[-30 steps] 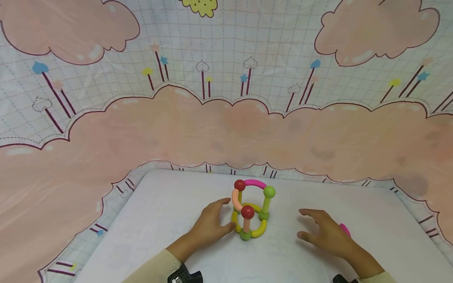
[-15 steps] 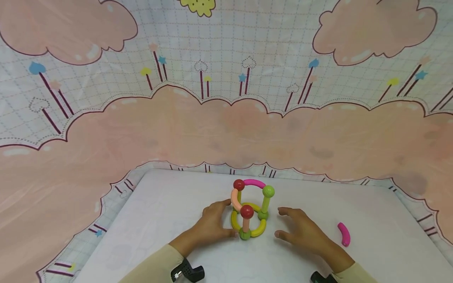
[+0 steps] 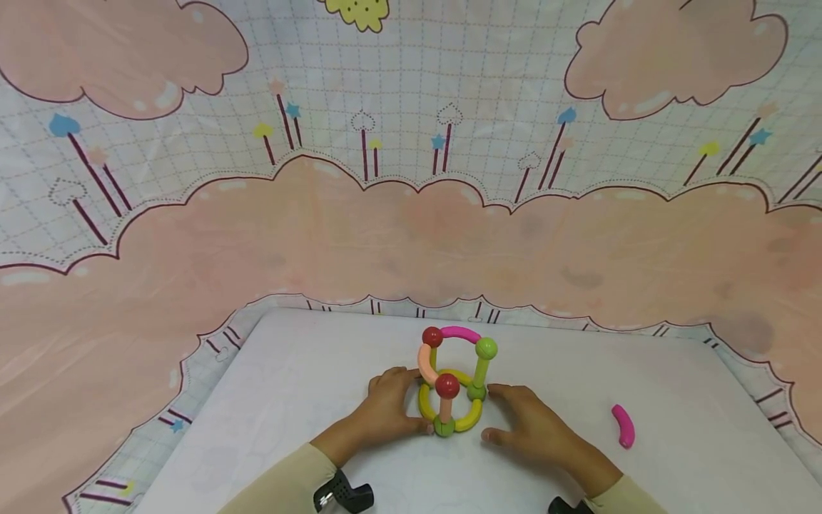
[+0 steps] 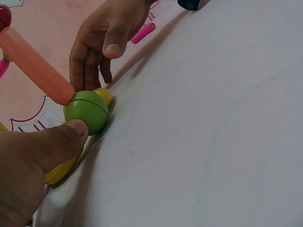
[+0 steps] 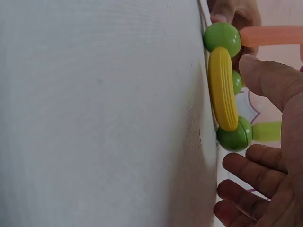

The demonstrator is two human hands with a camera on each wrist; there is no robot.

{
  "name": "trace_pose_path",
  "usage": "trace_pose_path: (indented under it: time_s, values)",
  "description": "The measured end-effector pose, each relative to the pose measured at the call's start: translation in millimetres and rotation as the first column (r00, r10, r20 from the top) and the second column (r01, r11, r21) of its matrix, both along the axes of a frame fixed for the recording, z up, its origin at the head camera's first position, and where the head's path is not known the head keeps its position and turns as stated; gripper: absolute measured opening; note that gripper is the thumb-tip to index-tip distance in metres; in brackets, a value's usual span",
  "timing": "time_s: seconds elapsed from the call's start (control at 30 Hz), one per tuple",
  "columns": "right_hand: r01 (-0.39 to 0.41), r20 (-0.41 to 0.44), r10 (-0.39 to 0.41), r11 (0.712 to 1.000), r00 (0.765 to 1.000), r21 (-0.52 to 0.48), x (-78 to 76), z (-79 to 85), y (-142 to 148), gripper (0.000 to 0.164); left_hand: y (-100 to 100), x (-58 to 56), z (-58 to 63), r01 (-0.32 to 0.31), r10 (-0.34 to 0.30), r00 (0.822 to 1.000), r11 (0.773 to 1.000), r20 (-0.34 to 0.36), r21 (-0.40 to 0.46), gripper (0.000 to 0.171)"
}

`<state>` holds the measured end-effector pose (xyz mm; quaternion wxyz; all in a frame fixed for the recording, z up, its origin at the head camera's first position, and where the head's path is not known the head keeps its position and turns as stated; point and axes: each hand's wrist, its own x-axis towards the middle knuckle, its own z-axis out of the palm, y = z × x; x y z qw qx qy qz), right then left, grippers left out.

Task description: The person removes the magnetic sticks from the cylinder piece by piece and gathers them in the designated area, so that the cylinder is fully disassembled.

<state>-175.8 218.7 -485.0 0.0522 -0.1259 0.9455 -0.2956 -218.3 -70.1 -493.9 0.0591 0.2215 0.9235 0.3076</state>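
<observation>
With twelve at the table's far edge, the toy frame (image 3: 446,408) stands upright between the hands, its straight rods vertical on a flat yellow ring (image 3: 474,416). The nearest upright rises at six o'clock to a red ball (image 3: 447,386); a light green rod (image 3: 481,373) stands towards two. On top, a pink arc (image 3: 461,333) spans about eleven to two, and a peach arc (image 3: 425,364) curves along the nine o'clock side.

The left hand (image 3: 388,408) reaches in from eight, thumb on the near green ball (image 4: 86,112), fingers bent round the frame's nine o'clock side. The right hand (image 3: 539,428) lies at four, thumb and fingers apart, pointing towards ten; its index tip is just beside the frame, contact unclear.

Between three and four, well apart, a loose pink rod (image 3: 623,427) runs roughly twelve to six, bowed towards three, on the white tabletop (image 3: 308,357). A pale mark on the left wrist's black device (image 3: 349,495) is too small to read. Beyond hangs cloth (image 3: 411,235) printed with clouds and stars.
</observation>
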Motion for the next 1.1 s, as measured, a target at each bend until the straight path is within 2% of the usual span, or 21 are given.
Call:
trace_pose_path:
  time_s: [0.17, 0.37, 0.57, 0.73, 0.8, 0.87, 0.93, 1.0, 1.1]
  values:
    - [-0.04, -0.005, 0.04, 0.999, 0.999, -0.009, -1.7, -0.8, -1, 0.083, 0, 2.7, 0.9, 0.009, -0.009, 1.0, 1.0, -0.004, -0.006, 0.089]
    - [-0.043, 0.024, 0.043, 0.999, 0.999, 0.006, -3.1, 2.4, -2, 0.085, -3, 8.1, -0.8, 0.035, -0.036, 0.998, 0.999, -0.053, -0.018, 0.085]
    - [-0.063, 0.017, 0.063, 0.998, 0.998, -0.003, -4.9, 3.5, 0, 0.085, -4, 13.1, -0.3, 0.028, -0.03, 0.997, 0.999, -0.073, -0.034, 0.083]
    - [-0.034, -0.022, 0.035, 0.998, 0.999, 0.044, -2.3, 8.8, 1, 0.081, -5, 19.6, 3.7, -0.008, 0.005, 0.994, 1.0, -0.113, -0.021, 0.076]
    - [-0.001, -0.055, 0.005, 0.998, 0.999, 0.065, 1.6, 14.9, 0, 0.076, -5, 23.6, 9.0, -0.035, 0.037, 0.993, 0.999, -0.114, 0.02, 0.069]
    - [0.032, -0.096, -0.026, 0.998, 0.995, 0.062, 6.8, 23.1, 0, 0.066, -5, 27.9, 16.4, -0.064, 0.072, 0.994, 0.994, -0.082, 0.088, 0.061]
    - [0.051, -0.141, -0.045, 0.998, 0.989, 0.036, 12.7, 32.2, -2, 0.055, -4, 32.3, 25.0, -0.093, 0.096, 0.995, 0.976, -0.006, 0.198, 0.052]
    - [0.048, -0.185, -0.048, 0.999, 0.982, -0.001, 18.2, 40.9, -4, 0.046, -2, 36.1, 32.7, -0.126, 0.102, 0.99, 0.941, 0.092, 0.315, 0.044]
    - [0.001, -0.234, -0.019, 0.997, 0.972, -0.075, 24.2, 50.9, -9, 0.041, 3, 41.3, 42.5, -0.187, 0.061, 0.963, 0.852, 0.262, 0.489, 0.04]
